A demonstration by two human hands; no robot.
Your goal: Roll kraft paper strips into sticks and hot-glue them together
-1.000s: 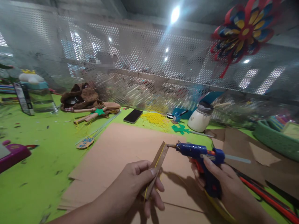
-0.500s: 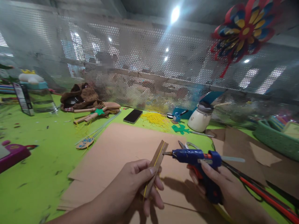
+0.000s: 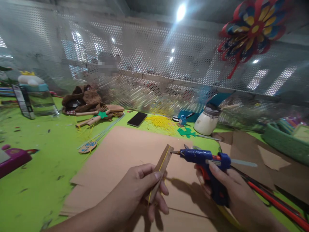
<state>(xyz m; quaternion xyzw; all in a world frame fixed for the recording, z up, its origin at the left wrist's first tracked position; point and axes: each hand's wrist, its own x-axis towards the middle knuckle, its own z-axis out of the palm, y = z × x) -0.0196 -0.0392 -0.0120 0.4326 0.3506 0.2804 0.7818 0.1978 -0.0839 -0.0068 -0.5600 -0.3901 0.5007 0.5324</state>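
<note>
A narrow brown cardboard strip point(image 3: 164, 161) is pinched between the thumb and fingers of my left hand point(image 3: 142, 180). Along its length runs a thin yellow strand point(image 3: 166, 157). My right hand point(image 3: 234, 190) grips a blue hot glue gun point(image 3: 200, 156) by its handle, fingers at the orange trigger. The gun's metal nozzle is at the strip's upper right edge; whether it touches I cannot tell. A clear glue stick point(image 3: 243, 163) juts from the gun's back. Under both hands lie large sheets of brown paper point(image 3: 108, 164).
Behind the sheets are a phone point(image 3: 137, 119), yellow paper shreds point(image 3: 160, 125), a green paper cutout point(image 3: 186, 132) and a white jar point(image 3: 206, 122). A green basket point(image 3: 285, 143) stands at right, a glass jar point(image 3: 43, 103) at left. A perforated panel point(image 3: 145, 67) closes off the back.
My right hand has moved the glue gun slightly up and right, its nozzle shifting toward the strip's upper end. My left hand and the strip stay nearly still.
</note>
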